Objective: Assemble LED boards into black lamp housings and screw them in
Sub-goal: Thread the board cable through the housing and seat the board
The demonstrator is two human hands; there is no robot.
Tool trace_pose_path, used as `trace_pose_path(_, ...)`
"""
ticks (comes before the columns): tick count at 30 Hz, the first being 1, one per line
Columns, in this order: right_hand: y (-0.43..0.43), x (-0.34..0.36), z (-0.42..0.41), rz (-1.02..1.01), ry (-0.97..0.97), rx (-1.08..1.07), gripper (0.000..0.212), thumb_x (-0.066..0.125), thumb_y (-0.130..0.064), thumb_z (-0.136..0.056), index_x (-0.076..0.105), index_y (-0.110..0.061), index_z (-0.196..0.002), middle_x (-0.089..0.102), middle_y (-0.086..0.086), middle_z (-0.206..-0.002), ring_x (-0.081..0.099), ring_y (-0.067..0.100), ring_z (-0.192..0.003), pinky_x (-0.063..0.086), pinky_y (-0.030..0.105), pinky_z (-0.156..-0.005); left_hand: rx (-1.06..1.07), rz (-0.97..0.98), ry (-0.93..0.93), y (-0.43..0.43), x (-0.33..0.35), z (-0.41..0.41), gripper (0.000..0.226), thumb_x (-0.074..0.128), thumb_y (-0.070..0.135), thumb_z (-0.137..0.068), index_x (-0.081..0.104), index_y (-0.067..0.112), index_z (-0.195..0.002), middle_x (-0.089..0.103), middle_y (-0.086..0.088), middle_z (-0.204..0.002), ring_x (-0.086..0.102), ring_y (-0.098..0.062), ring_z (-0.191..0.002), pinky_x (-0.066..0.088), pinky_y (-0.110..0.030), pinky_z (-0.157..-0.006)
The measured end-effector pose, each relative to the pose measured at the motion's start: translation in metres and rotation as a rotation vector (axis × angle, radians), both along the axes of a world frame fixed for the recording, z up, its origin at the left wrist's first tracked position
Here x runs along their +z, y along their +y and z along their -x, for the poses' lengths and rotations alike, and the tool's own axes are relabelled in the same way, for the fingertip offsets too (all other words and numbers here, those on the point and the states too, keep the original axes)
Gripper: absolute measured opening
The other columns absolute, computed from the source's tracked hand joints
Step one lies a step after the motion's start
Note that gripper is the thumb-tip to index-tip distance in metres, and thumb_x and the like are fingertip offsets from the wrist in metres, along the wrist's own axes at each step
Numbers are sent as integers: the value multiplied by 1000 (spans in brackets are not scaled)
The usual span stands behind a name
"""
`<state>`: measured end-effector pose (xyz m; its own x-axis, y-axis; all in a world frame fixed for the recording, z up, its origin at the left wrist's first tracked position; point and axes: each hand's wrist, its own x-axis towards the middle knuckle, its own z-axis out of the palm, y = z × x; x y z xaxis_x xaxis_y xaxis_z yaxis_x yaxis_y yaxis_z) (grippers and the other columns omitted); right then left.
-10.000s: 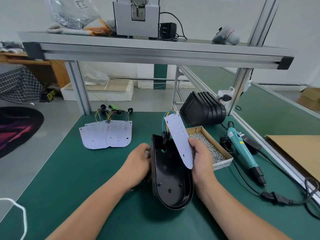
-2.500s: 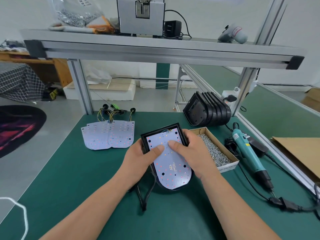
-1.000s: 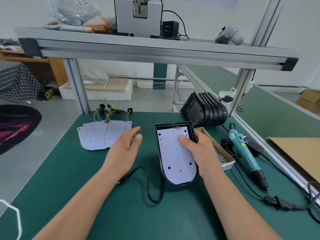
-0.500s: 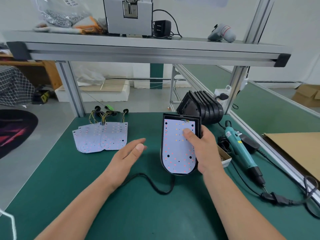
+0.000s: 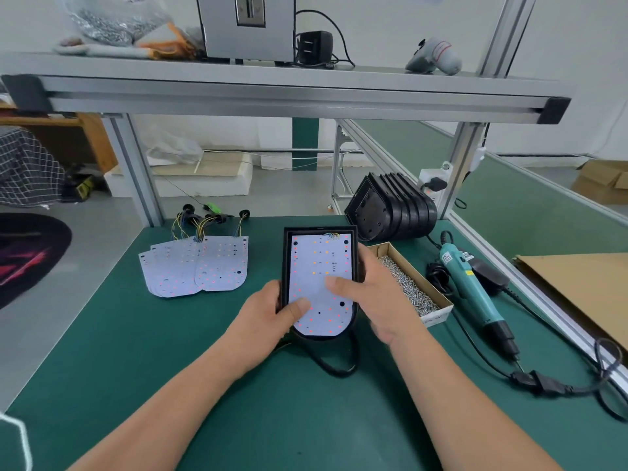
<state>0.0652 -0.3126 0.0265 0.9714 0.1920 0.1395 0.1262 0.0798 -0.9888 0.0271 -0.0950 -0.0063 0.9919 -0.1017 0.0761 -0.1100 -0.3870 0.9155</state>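
— Where's the housing (image 5: 319, 229)?
— On the bench (image 5: 204, 351), midway across, toward its back edge, open side up, with the board (image 5: 319, 263) lying inside. The screw box (image 5: 436, 316) sits just right of it.
— The hands?
— Left hand (image 5: 265, 324) curls round the left wall, thumb on the board's rounded end. Right hand (image 5: 380, 300) wraps the right wall, thumb pressing mid-board.
— How will it handle?
— The housing looks stiff and light; hold it by the walls. The board is thin and likely flexes: press bare patches, not LEDs or the wires (image 5: 331, 235). Unscrewed, I'd judge, so it may shift.
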Motion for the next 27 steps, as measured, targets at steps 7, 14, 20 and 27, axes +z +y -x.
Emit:
trace_pose_path(7, 1, -3, -1, 128, -60, 6, 73, 79, -7, -74, 54, -23, -141, 73, -3, -129, 68, 18, -122, 56, 45, -102, -23, -30, 25, 3, 0, 0, 50, 70, 53, -84, 59, 32, -128, 74, 21, -121, 69, -1, -113, 55, -36, -99)
trace_pose_path(14, -10, -1, -2, 195, -45, 112, 79, 85, -7, -81, 47, -27, -147, 68, -6, -138, 64, 15, -129, 53, 42, -105, -51, -89, 48, 3, 2, 4, 60, 82, 47, -73, 50, 43, -124, 69, 33, -118, 67, 6, -110, 53, -22, -89)
trace_pose_path(20, -7, -1, -1, 376, -87, 22, 54, 84, -17, -80, 62, -28, -128, 76, -11, -122, 71, 11, -114, 56, 47, -101, -4, -84, 27, 0, 5, 4, 60, 78, 51, -69, 52, 38, -121, 68, 34, -114, 67, 5, -105, 54, -26, -88)
trace_pose_path(27, -3, 3, 3, 302, -96, 51, 56, 82, -18, -82, 59, -26, -132, 74, -11, -125, 70, 10, -117, 55, 35, -95, 8, -53, 23, -1, 7, 4, 63, 79, 47, -68, 54, 35, -125, 73, 24, -114, 68, 3, -105, 56, -30, -92)
